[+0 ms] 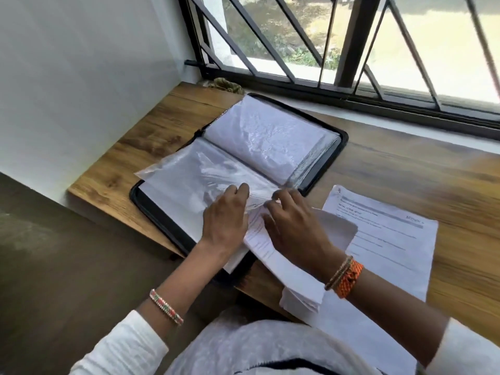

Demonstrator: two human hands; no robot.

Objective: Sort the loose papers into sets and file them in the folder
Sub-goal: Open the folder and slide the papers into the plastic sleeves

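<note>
A black zip folder (327,169) lies open on the wooden table (151,136), its clear plastic sleeves (205,169) spread across both halves. My left hand (226,217) rests on the near sleeve and holds its open edge. My right hand (295,226) pinches the sleeve's edge from the other side and lies over a set of printed papers (273,255), whose top end is at the sleeve's mouth. The lower end of that set hangs past the table's front edge.
A stack of loose printed sheets (392,239) lies on the table to the right of the folder. A barred window (338,44) runs along the far edge, a white wall stands at the left, and a crumpled cloth (230,86) sits in the far corner.
</note>
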